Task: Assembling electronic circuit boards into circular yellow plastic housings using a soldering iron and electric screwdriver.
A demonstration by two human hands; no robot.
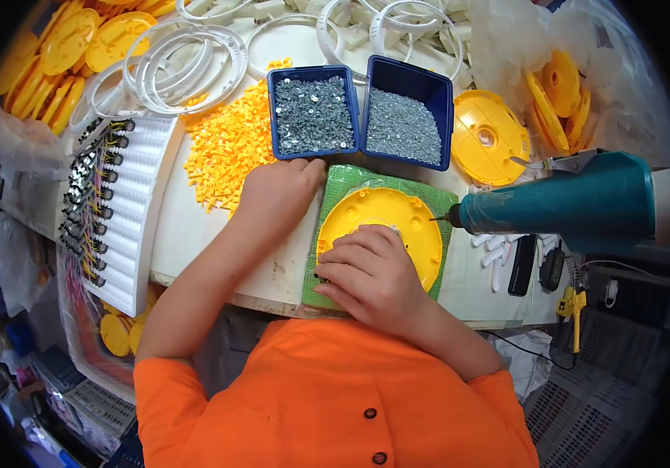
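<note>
A yellow round plastic cover (420, 261) lies on a green textured mat (448, 183) in front of me. My right hand (374, 273) is closed over its lower left part, fingers curled at the rim. Something small and dark peeks out by those fingertips; its kind is hidden. My left hand (284, 191) is curled with knuckles up, against the near side of a blue bin (313, 154) of small dark metal parts. Whatever its fingers hold is out of sight. Beside it spreads a pile of small yellow plastic pieces (222, 160).
A second blue bin (406, 161) holds silvery screws. From the right, a teal electric screwdriver (557, 199) points over the cover's edge. A white foam tray (136, 226) with wired parts stands left. White rings (190, 70) and more yellow covers (491, 136) lie behind.
</note>
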